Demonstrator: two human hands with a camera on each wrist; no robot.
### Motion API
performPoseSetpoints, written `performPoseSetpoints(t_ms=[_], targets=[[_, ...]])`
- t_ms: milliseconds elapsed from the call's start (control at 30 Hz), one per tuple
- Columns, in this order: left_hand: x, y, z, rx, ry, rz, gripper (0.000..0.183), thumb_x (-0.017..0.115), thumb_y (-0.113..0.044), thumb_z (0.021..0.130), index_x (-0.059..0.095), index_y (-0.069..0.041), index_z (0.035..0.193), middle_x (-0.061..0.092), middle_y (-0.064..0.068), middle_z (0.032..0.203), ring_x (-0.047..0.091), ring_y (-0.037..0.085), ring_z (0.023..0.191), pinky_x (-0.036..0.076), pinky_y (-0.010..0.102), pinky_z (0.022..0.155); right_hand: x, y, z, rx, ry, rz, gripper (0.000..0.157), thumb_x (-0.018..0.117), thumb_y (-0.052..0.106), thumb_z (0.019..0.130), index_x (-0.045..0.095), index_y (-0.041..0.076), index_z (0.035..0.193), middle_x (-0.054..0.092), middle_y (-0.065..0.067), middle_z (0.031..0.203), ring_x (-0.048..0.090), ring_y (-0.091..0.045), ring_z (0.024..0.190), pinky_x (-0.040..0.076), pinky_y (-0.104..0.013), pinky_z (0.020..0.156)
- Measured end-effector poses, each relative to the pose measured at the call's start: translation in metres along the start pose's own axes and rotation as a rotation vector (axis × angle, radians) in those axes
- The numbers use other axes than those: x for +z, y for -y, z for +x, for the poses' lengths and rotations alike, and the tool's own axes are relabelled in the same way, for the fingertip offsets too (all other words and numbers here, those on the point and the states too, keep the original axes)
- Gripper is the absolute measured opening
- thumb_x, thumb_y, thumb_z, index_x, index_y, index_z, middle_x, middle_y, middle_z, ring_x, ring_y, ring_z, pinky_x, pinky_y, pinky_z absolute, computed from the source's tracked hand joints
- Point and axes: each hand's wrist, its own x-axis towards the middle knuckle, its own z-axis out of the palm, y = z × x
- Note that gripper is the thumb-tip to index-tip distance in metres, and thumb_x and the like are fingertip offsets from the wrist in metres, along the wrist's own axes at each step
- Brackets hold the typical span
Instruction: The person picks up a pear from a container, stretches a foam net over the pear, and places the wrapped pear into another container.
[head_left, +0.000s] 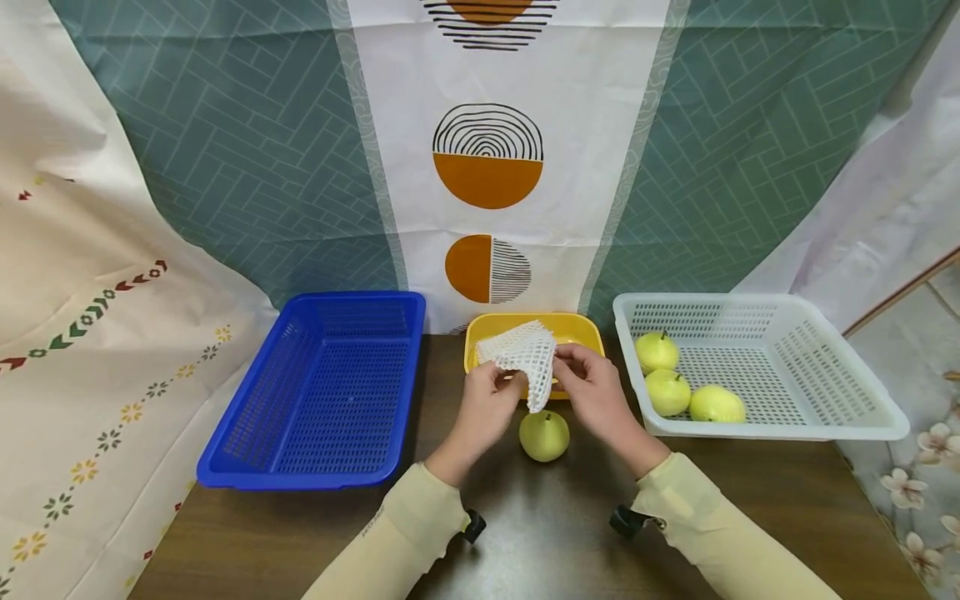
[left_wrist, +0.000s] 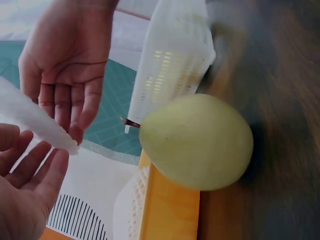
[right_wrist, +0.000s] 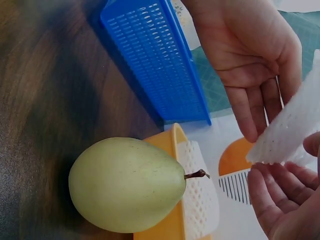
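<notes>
One left hand [head_left: 489, 404] and one right hand [head_left: 596, 392] pinch a white net [head_left: 537, 371] over the table [head_left: 540, 542], near the pear [head_left: 544, 437]; I guess the net's light, soft and rips easily; I'd hold its rim.

The foam net [head_left: 534, 360] looks matt, the pear [head_left: 544, 438] smooth.
</notes>
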Motion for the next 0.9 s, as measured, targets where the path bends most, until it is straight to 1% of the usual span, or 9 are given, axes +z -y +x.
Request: performPoseSetpoints(t_ms=[133,233,300,367,467,533,633,767,900], targets=[[-0.002,-0.013,0.001,-0.047,-0.059,0.057,0.019,0.055,-0.001,0.088,0.066,0.006,0.102,0.068,0.020,0.098,0.062,0.010,0.081,0.051,0.018,0.066,0.003,0.001,-0.001,0.025,0.007,0.014,0.029,0.059,0.026,0.092,0.061,0.005,0.112,0.067,-0.013,0.102,0.066,-0.023,0.087,0.057,-0.033,0.073],[-0.003,-0.013,0.003,-0.015,-0.078,0.101,0.019,0.055,-0.003,0.088,0.067,0.007,0.099,0.070,0.019,0.096,0.058,0.006,0.079,0.050,0.019,0.068,0.005,0.000,-0.001,0.042,0.003,0.012,0.034,0.064,0.031,0.089,0.061,0.004,0.110,0.066,-0.014,0.099,0.065,-0.023,0.083,0.057,-0.036,0.074],[-0.004,-0.004,0.006,-0.002,-0.079,0.096,0.019,0.055,-0.004,0.089,0.069,0.004,0.099,0.071,0.017,0.096,0.057,0.005,0.078,0.050,0.020,0.070,0.006,-0.001,-0.001,0.055,0.007,0.031,0.036,0.065,0.032,0.088,0.061,0.004,0.109,0.065,-0.014,0.098,0.065,-0.019,0.081,0.057,-0.039,0.074],[-0.003,0.006,0.009,-0.016,-0.080,0.083,0.018,0.057,-0.005,0.089,0.070,0.002,0.098,0.071,0.015,0.095,0.058,0.005,0.077,0.050,0.020,0.069,0.006,-0.002,-0.001,0.059,0.019,0.055,0.035,0.065,0.030,0.088,0.061,0.002,0.108,0.065,-0.016,0.098,0.065,-0.019,0.080,0.056,-0.042,0.075],[-0.002,0.020,0.013,-0.094,-0.092,0.062,0.017,0.060,-0.009,0.088,0.070,-0.001,0.098,0.071,0.013,0.093,0.060,0.006,0.075,0.050,0.020,0.065,0.006,-0.002,-0.001,0.052,0.041,0.059,0.030,0.064,0.025,0.089,0.061,0.002,0.108,0.065,-0.016,0.098,0.066,-0.022,0.082,0.056,-0.044,0.076],[-0.002,0.023,0.013,-0.128,-0.094,0.057,0.017,0.060,-0.009,0.086,0.068,-0.001,0.098,0.070,0.013,0.090,0.060,0.007,0.073,0.050,0.021,0.061,0.005,-0.001,-0.001,0.044,0.048,0.046,0.027,0.064,0.021,0.089,0.061,0.003,0.109,0.066,-0.015,0.099,0.066,-0.024,0.085,0.056,-0.041,0.076],[-0.001,0.024,0.013,-0.137,-0.063,0.058,0.019,0.061,-0.007,0.083,0.067,-0.005,0.100,0.069,0.009,0.089,0.060,0.008,0.074,0.049,0.022,0.062,0.004,-0.001,-0.002,0.034,0.049,0.025,0.026,0.064,0.020,0.088,0.062,0.006,0.110,0.067,-0.012,0.101,0.065,-0.022,0.088,0.057,-0.034,0.074],[-0.001,0.025,0.013,-0.132,0.030,0.011,0.024,0.060,-0.003,0.083,0.066,-0.007,0.105,0.067,0.006,0.098,0.059,0.008,0.083,0.050,0.021,0.071,0.003,-0.002,-0.001,0.023,0.058,0.008,0.027,0.064,0.021,0.088,0.062,0.007,0.111,0.066,-0.011,0.102,0.063,-0.018,0.089,0.055,-0.026,0.072],[-0.003,0.018,0.013,-0.145,0.091,-0.028,0.026,0.059,-0.004,0.087,0.064,-0.003,0.112,0.065,0.010,0.110,0.059,0.009,0.089,0.051,0.021,0.075,0.002,-0.003,0.001,0.000,0.063,-0.007,0.030,0.063,0.014,0.088,0.059,0.003,0.115,0.065,-0.014,0.100,0.062,-0.018,0.086,0.053,-0.022,0.072]])
